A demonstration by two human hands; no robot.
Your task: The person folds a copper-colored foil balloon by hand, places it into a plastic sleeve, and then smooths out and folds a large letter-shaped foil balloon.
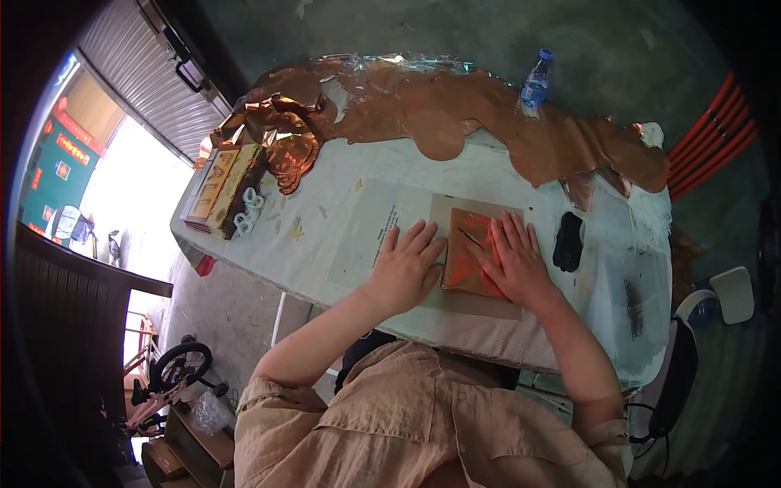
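A square copper-coloured sheet [465, 279] with reddish reflections lies on a grey-brown board [500, 209] in front of me. My right hand [518, 264] rests flat over the sheet's right side, fingers stretched away from me and thumb toward its middle. Just beyond that thumb is a thin dark sliver [471, 237], stick-like, slanting across the sheet. To the left, my left hand [407, 268] lies with spread fingers, its fingertips right at the sheet's left edge. Beneath that hand is a pale printed paper [366, 215].
Crumpled copper foil [382, 106] covers the table's far edge, where a water bottle [536, 80] stands. Stacked boxes [224, 191] and white rings [248, 211] sit left. A black object [568, 241] lies right on the white-covered table [317, 187]. A chair [720, 297] stands beyond.
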